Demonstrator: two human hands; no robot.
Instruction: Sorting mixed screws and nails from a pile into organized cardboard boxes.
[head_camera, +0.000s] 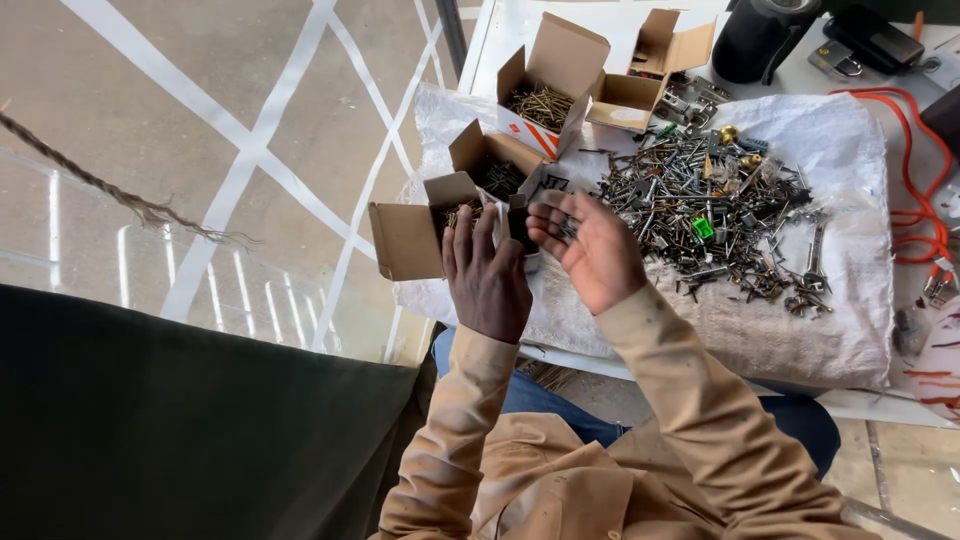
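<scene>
**Screws sorted by hand over open boxes**

The grip is split between two hands. The right hand (592, 250) lies palm up and cupped, a few small dark screws (567, 230) resting on its fingers, so it serves as a tray rather than a clench. The left hand (487, 272) is held back-up just beside it, its fingers curled around a small dark object (519, 222) that I cannot make out clearly. Both hover over the near-left cardboard box (420, 232), whose flaps stand open, which seems why the hands are kept low and close to it.

The white bench (700, 375) carries a pale woven sack (800, 330) spread flat as a mat, likely to keep loose parts from rolling off. On it, to the right, lies a wide heap of mixed hardware (710, 210): nails, screws, brackets, a green piece. Three more open boxes (545, 75) stand farther off, at least two holding brownish screws. An orange cable (915, 160) loops at the far right, near a black cylinder (755, 40).

Left of the bench is a tan floor (200, 130) crossed with white lines; a dark cloth (180, 430) fills the near-left corner.
</scene>
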